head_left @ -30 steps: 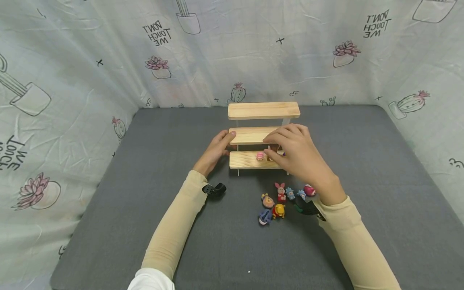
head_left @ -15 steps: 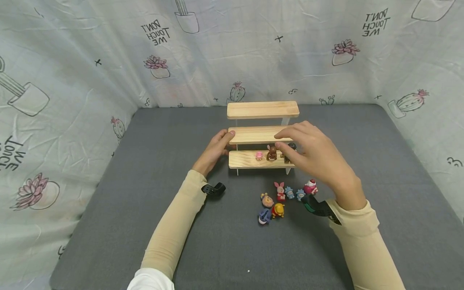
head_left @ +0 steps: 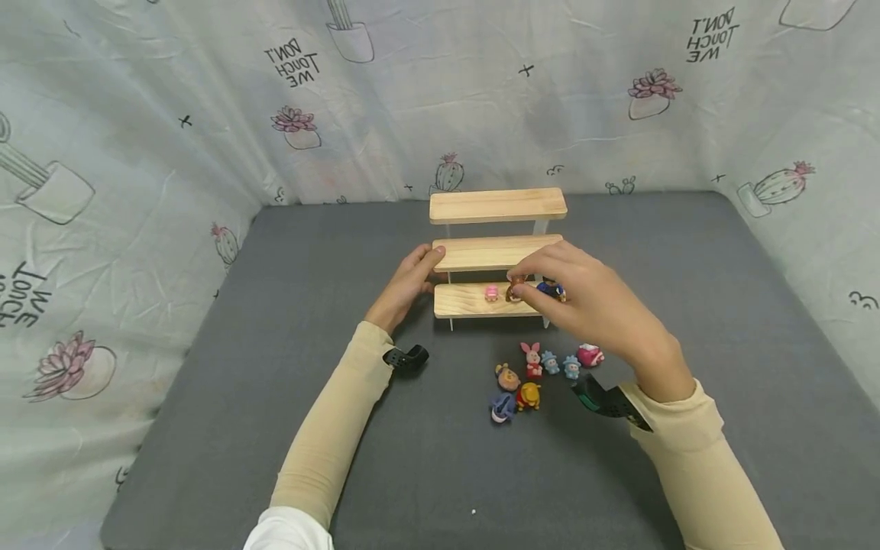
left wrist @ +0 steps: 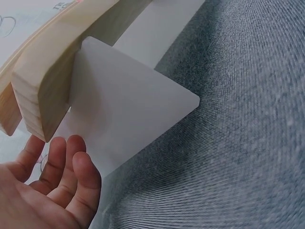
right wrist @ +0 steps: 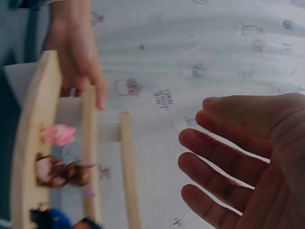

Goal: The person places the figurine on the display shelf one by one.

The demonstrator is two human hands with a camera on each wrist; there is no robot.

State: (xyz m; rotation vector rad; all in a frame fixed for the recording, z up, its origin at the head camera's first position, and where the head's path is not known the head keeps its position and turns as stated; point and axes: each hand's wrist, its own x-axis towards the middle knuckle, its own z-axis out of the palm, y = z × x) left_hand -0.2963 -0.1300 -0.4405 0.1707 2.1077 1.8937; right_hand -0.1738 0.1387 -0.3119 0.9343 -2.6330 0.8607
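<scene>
A three-tier wooden display stand (head_left: 464,302) with pale side panels stands on the table. My left hand (head_left: 406,286) holds the left end of its middle board, thumb on top and fingers beneath. On the lowest board, from left to right, are a small pink figurine (head_left: 491,293), a brown figurine (right wrist: 62,171) with big ears and a dark blue figurine (head_left: 550,289). My right hand (head_left: 584,294) hovers in front of the boards. Its fingertips overlap the brown figurine in the head view, while the right wrist view shows its fingers (right wrist: 214,152) loosely extended and apart from the figurines.
Several figurines lie on the grey table before the stand: a pink-eared piglet (head_left: 532,360), a yellow-and-red bear (head_left: 528,396), a blue-purple donkey (head_left: 503,408), two small light-blue ones and a crimson one (head_left: 590,355). A patterned cloth (head_left: 412,114) hangs behind.
My right hand first drew right, away from the brown figurine, then its fingertips came back left over it. The dark blue figurine came into view. My left hand stays on the stand.
</scene>
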